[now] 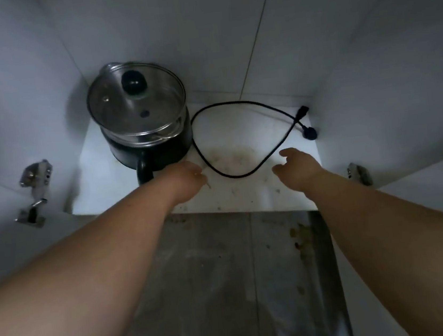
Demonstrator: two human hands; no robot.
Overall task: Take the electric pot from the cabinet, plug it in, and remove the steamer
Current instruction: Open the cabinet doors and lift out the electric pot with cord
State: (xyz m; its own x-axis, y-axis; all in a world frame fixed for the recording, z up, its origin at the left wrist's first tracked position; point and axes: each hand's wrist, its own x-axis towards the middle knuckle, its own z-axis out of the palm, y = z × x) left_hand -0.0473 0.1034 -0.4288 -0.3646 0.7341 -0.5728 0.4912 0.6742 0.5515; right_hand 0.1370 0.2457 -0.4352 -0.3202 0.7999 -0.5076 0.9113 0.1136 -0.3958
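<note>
Black electric pot (151,148) upright, handle (144,170) toward viewer

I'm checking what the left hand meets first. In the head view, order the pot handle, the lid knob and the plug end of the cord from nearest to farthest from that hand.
From the left hand:
1. Pot handle, just beside it, to its left.
2. Lid knob, up top, farther back.
3. Plug end, far right of the shelf.

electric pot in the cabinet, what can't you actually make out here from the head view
- Electric pot: whether the power cord is joined to it; the pot's body hides that end.
- Steamer: its contents, blurred by the reflective glass lid.
- Pot handle: lower part covered by the left hand.
- Right hand: fingertips too blurred to tell.
</note>
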